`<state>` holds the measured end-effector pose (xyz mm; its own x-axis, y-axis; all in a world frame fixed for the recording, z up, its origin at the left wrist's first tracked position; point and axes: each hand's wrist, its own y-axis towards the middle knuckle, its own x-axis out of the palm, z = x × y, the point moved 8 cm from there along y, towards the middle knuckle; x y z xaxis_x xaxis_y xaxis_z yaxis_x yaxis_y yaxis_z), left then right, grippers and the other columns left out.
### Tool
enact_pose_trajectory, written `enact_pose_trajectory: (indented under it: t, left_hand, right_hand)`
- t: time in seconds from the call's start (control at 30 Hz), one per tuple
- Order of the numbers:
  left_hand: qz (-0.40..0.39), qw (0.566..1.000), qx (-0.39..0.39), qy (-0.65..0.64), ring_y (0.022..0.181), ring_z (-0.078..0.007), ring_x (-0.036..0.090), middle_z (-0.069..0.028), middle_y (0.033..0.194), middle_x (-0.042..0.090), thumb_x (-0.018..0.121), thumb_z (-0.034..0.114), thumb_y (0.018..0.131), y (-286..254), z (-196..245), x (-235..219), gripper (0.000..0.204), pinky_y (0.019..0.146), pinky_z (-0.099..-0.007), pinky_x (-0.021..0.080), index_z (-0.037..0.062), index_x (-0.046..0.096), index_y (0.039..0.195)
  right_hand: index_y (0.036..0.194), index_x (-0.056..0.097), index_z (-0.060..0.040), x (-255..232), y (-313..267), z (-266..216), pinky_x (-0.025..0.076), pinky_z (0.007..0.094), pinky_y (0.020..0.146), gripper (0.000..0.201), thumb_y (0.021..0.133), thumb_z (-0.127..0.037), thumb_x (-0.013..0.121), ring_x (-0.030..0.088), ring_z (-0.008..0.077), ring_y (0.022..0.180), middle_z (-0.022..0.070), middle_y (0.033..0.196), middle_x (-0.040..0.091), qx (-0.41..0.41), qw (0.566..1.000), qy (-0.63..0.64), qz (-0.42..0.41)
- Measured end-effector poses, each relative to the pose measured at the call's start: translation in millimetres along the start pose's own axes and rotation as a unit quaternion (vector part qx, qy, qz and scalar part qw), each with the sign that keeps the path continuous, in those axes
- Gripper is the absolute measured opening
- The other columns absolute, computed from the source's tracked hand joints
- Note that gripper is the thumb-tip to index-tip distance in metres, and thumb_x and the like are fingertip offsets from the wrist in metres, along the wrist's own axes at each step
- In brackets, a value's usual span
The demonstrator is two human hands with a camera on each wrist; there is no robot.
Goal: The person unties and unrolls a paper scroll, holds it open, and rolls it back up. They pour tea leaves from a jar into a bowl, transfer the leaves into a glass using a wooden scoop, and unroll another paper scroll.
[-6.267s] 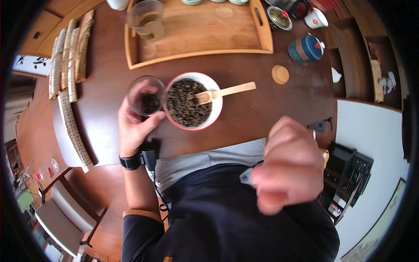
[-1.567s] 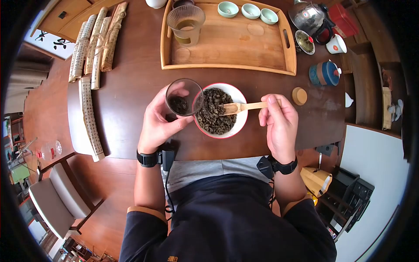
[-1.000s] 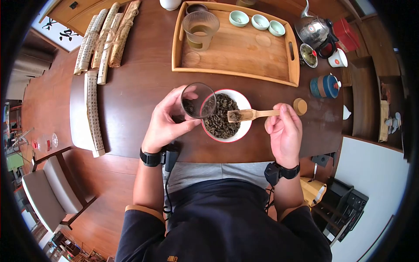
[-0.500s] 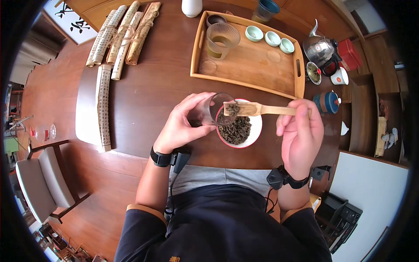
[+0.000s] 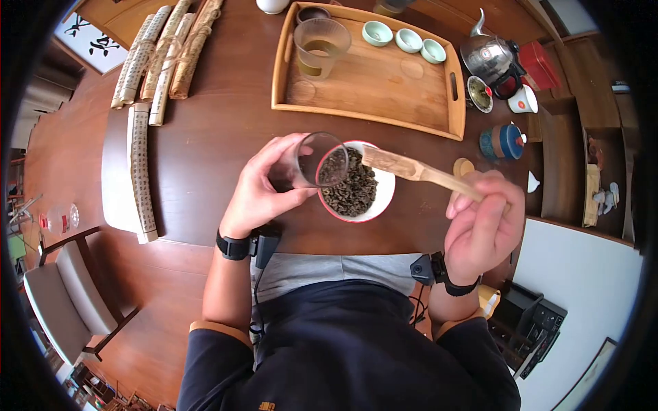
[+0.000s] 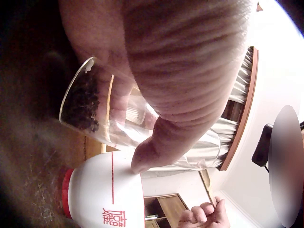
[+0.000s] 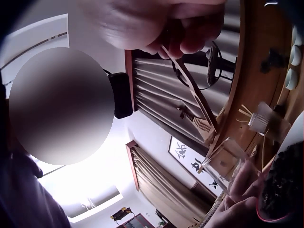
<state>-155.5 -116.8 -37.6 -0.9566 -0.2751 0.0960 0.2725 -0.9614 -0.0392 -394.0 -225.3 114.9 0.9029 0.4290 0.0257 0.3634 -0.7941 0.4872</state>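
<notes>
My left hand (image 5: 257,188) holds a clear glass cup (image 5: 322,159), tilted with its mouth towards the bowl. Dark tea leaves (image 6: 80,104) lie at the cup's bottom in the left wrist view. Right beside the cup stands a white bowl (image 5: 385,188) with a red rim, holding rolled tea leaves (image 5: 353,188). Thumb and fingers of my right hand (image 5: 483,222) grip the handle of a bamboo tea scoop (image 5: 404,166). Its broad end is over the bowl's far side, just right of the cup's mouth, and no leaves show on it.
Behind the bowl is a wooden tray (image 5: 370,118) with a ribbed pitcher (image 5: 319,51) and small pale green cups (image 5: 409,41). A kettle (image 5: 490,58), blue jar (image 5: 502,142) and round wooden lid (image 5: 463,166) stand at the right. Rolled scrolls (image 5: 140,171) lie at the left.
My right hand took the scoop from the bowl and lifted leaves to the cup's mouth. Now the scoop has drawn back to the right, without visible leaves.
</notes>
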Motion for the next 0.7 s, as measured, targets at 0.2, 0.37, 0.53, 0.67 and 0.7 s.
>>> enact_pose_trajectory:
  t: [0.2,0.37,0.53,0.67,0.7]
  left_hand:
    - [0.006,1.0,-0.006,-0.001,0.122,-0.0166,0.056,-0.0075,0.128,0.06,0.083,-0.002,0.072,-1.0,-3.0,-0.6,0.073,0.107,-0.0324,0.043,-0.001,0.054,0.139]
    - [0.007,1.0,-0.008,0.001,0.12,-0.0168,0.057,-0.007,0.126,0.06,0.082,-0.001,0.074,-0.1,1.7,2.3,0.069,0.106,-0.0321,0.043,-0.0017,0.055,0.137]
    - [0.001,1.0,0.024,0.011,0.091,-0.007,0.063,-0.0079,0.126,0.058,0.08,-0.009,0.073,1.5,2.8,2.6,0.075,0.075,-0.0209,0.053,0.002,0.053,0.143]
    - [0.0,0.999,0.027,0.032,0.091,-0.007,0.063,-0.0077,0.126,0.058,0.08,-0.009,0.073,1.5,6.4,2.8,0.075,0.076,-0.0209,0.053,0.0023,0.053,0.142]
    - [0.002,0.999,0.023,0.028,0.091,-0.0069,0.062,-0.0076,0.126,0.058,0.08,-0.009,0.073,1.2,6.4,2.8,0.075,0.076,-0.0209,0.053,0.0024,0.053,0.142]
  right_hand:
    - [0.106,0.067,0.0005,-12.3,-13.4,32.0,0.046,0.0232,0.062,0.011,0.096,-0.002,0.065,0.059,0.0109,0.069,0.0056,0.081,0.065,0.134,0.963,-0.231,-0.044]
    - [0.102,0.071,0.0002,12.8,-11.1,27.5,0.048,0.028,0.059,0.018,0.085,0.006,0.073,0.062,0.0157,0.068,0.0084,0.084,0.065,0.012,0.946,-0.29,-0.147]
    - [0.1,0.074,-0.0017,17.3,-15.8,31.5,0.048,0.0281,0.059,0.022,0.081,0.008,0.075,0.061,0.0169,0.067,0.0079,0.083,0.064,0.079,0.948,-0.224,-0.211]
    - [0.098,0.074,-0.0022,12.9,-15.0,28.4,0.048,0.0286,0.061,0.024,0.078,0.008,0.077,0.062,0.0179,0.07,0.0074,0.083,0.063,0.086,0.95,-0.224,-0.201]
    - [0.098,0.075,-0.0024,10.8,-12.9,25.9,0.049,0.0286,0.062,0.024,0.077,0.008,0.077,0.062,0.0178,0.07,0.0074,0.084,0.064,0.072,0.951,-0.238,-0.185]
